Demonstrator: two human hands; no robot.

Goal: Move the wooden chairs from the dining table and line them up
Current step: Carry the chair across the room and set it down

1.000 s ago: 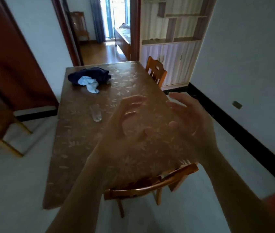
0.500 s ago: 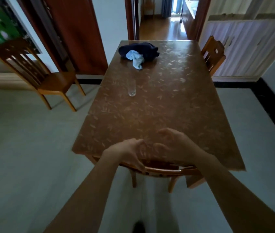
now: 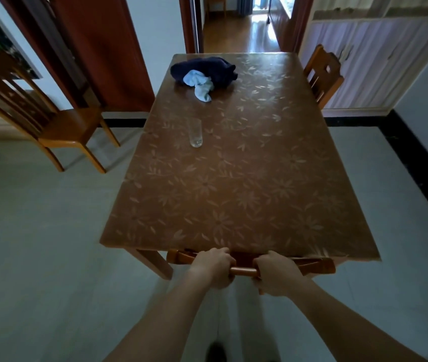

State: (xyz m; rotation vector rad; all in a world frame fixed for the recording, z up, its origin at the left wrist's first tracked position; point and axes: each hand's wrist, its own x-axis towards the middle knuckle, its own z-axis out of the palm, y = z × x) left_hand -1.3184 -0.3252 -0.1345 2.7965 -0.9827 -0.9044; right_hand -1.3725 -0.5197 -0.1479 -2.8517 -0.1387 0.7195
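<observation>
The orange-brown wooden chair (image 3: 312,265) is tucked under the near edge of the brown leaf-patterned dining table (image 3: 233,192), its top rail running left to right, its seat hidden beneath; the left hand (image 3: 214,267) and right hand (image 3: 275,274) are each wrapped around that rail, side by side; a clear drinking glass (image 3: 195,133) and a dark blue cloth bundle (image 3: 205,71) rest on the table; 2 more chairs stand by, 1 slat-backed (image 3: 37,113) apart at left, 1 (image 3: 322,74) against the far right edge.
</observation>
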